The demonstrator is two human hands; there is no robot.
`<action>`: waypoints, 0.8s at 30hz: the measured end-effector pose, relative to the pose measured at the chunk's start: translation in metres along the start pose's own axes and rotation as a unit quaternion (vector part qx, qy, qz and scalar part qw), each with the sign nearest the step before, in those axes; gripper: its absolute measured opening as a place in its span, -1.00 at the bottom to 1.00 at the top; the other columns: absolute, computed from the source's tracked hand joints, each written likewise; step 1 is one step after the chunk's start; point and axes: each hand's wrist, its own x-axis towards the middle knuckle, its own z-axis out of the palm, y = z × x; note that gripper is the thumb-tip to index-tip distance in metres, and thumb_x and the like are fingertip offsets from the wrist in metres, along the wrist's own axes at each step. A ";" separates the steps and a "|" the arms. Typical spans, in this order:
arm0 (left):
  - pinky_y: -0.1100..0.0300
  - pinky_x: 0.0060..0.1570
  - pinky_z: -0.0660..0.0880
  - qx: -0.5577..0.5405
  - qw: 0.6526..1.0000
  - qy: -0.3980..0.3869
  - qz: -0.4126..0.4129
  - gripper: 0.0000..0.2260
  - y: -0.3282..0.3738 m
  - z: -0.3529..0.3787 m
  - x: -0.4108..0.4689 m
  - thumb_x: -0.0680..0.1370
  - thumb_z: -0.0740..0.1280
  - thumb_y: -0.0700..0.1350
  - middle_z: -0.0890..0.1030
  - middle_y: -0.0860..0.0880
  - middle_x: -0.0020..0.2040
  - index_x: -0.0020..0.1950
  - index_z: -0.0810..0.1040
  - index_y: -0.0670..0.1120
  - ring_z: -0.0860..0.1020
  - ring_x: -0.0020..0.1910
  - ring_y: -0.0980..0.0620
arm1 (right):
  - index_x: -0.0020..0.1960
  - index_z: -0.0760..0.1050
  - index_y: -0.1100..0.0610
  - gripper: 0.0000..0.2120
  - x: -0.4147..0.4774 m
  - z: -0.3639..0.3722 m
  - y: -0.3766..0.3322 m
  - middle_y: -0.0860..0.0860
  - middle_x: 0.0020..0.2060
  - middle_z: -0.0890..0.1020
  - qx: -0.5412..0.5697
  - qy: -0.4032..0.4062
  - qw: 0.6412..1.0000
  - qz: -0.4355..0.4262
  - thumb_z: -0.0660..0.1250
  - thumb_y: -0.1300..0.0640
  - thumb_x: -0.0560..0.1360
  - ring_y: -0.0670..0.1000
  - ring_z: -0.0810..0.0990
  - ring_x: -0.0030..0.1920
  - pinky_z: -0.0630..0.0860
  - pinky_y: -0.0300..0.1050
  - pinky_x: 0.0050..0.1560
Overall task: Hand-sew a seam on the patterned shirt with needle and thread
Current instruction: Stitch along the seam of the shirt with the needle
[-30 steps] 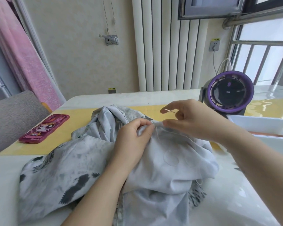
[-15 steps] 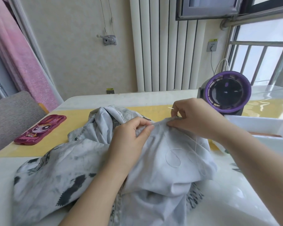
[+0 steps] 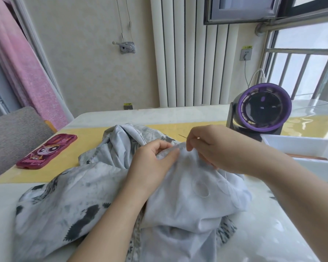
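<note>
Left hand (image 3: 151,163) pinches the shirt (image 3: 83,195) fold; right hand (image 3: 216,148) grips the needle (image 3: 183,136) between curled fingers. Keep it taut — stitch close to the edge.

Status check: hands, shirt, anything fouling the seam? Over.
Left hand pinches shirt fold. Right hand pinches needle, tip out of cloth. Thread loops slack on shirt. Nothing in the way.

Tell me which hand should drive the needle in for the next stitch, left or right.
Right, most likely. The right hand pinches the needle beside the fold, while the left hand grips the shirt at the seam, so it is busy steadying the cloth.
</note>
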 end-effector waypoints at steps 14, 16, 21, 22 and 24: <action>0.51 -0.18 0.39 0.006 1.000 0.009 0.017 -0.83 -0.003 0.004 0.002 0.51 0.38 -0.16 0.62 0.17 -0.26 -0.24 0.56 0.07 0.51 -0.24 0.34 | -0.14 0.53 0.04 -0.74 0.000 0.007 -0.001 -0.08 -0.42 0.50 -0.079 -0.040 0.996 0.013 0.08 0.13 0.57 -0.02 0.49 -0.31 0.49 -0.05 -0.18; 0.51 -0.18 0.39 0.003 1.000 0.009 0.016 -0.83 -0.003 0.004 0.001 0.51 0.38 -0.16 0.61 0.20 -0.29 -0.25 0.56 0.07 0.51 -0.25 0.34 | -0.13 0.53 0.04 -0.73 0.000 0.007 -0.001 -0.08 -0.42 0.49 -0.082 -0.040 0.996 0.014 0.07 0.13 0.58 0.00 0.50 -0.30 0.50 -0.06 -0.17; 0.52 -0.19 0.39 0.007 1.000 0.016 0.021 -0.84 -0.002 0.004 0.000 0.51 0.38 -0.15 0.62 0.18 -0.28 -0.25 0.56 0.06 0.51 -0.25 0.35 | -0.11 0.53 0.06 -0.73 -0.001 0.007 -0.001 -0.07 -0.41 0.48 -0.090 -0.040 0.995 0.013 0.07 0.14 0.57 0.01 0.49 -0.30 0.48 -0.06 -0.19; 0.52 -0.19 0.39 0.007 1.000 0.017 0.022 -0.83 -0.002 0.004 0.000 0.51 0.39 -0.16 0.61 0.19 -0.30 -0.25 0.56 0.06 0.51 -0.26 0.36 | -0.11 0.53 0.07 -0.74 -0.001 0.007 -0.001 -0.06 -0.41 0.48 -0.092 -0.038 0.995 0.012 0.07 0.14 0.57 0.03 0.50 -0.28 0.48 -0.06 -0.18; 0.51 -0.21 0.38 0.001 1.000 0.017 0.020 -0.82 -0.003 0.004 0.000 0.50 0.39 -0.15 0.61 0.23 -0.34 -0.27 0.56 0.07 0.51 -0.27 0.36 | -0.09 0.54 0.10 -0.74 -0.001 0.008 -0.002 -0.02 -0.38 0.50 -0.095 -0.032 0.995 0.009 0.07 0.13 0.57 0.08 0.52 -0.23 0.50 -0.03 -0.17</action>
